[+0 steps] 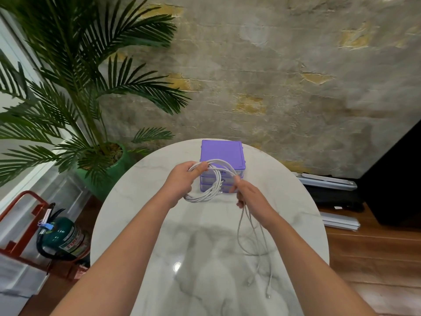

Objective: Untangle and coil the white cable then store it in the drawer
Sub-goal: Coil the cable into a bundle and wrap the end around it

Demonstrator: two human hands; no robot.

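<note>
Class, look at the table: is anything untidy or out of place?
Only the white cable: part is looped in the left hand, while loose strands trail from the right hand across the table. The purple drawer unit sits square.

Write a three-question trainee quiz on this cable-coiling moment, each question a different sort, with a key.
1. True or false: the left hand holds the coiled loops of the white cable.
2. Where do the cable's loose ends lie? A) inside a drawer B) on the marble table C) on the floor
3. Fill in: the purple drawer unit has its drawers ____.

Key
1. True; the right hand grips the strands feeding in.
2. B; they trail down from the right hand onto the tabletop.
3. Closed.
</note>
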